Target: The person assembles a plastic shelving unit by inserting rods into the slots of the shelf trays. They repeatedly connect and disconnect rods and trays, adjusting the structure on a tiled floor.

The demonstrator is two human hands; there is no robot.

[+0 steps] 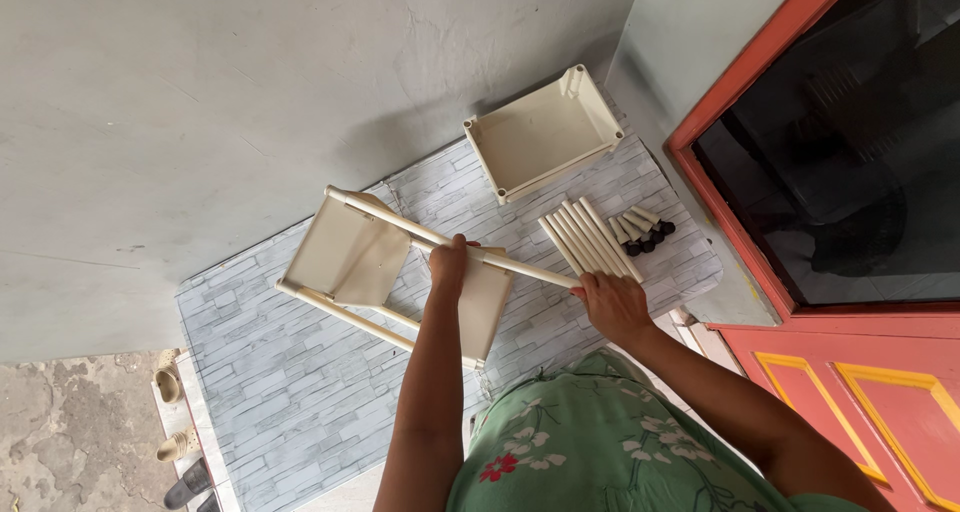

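Observation:
A cream plastic shelf tray (345,257) lies on a table covered in grey brick-pattern sheet (280,372), with a second tray panel (485,307) beside it. A long cream pole (390,222) runs across them from a corner socket at the upper left. My left hand (448,264) grips this pole near its middle. My right hand (610,302) holds the pole's near end. Another cream pole (345,312) sticks out along the tray's lower edge.
A second cream tray (545,132) stands upturned at the table's far side. Several loose cream poles (588,237) and short feet with black caps (640,230) lie right of centre. A red-framed dark window (850,142) is at right. Sandals (178,442) sit on the floor at left.

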